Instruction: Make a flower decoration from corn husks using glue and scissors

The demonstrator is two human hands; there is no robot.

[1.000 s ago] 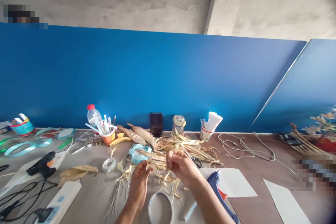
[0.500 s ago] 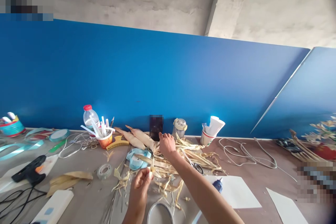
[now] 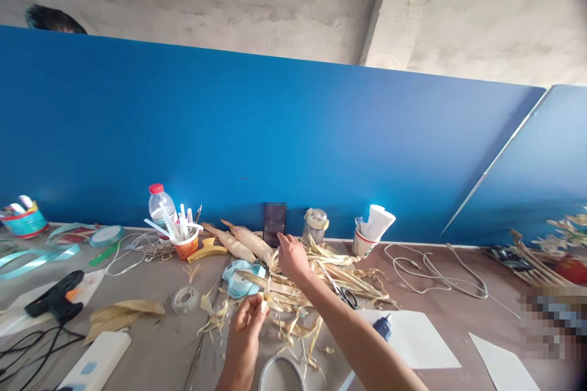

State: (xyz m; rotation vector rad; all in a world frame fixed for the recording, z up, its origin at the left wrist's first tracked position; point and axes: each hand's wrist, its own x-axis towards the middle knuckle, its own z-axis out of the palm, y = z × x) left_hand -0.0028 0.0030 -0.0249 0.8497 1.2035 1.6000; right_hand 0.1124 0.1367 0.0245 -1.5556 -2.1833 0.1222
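Curling, papery, ribbon-like husks (image 3: 367, 286)

A head-worn camera looks forward and down across the desk (image 3: 153, 345)

A craft workshop occupies a partitioned desk (image 3: 153, 342), where dried corn husks (image 3: 364, 277) and scissors (image 3: 342, 291) crowd the lower center, a black glue gun (image 3: 55, 298) lies at lower left, and a blue partition (image 3: 275, 122) rises beneath bare concrete (image 3: 206, 6) across the top of the frame.
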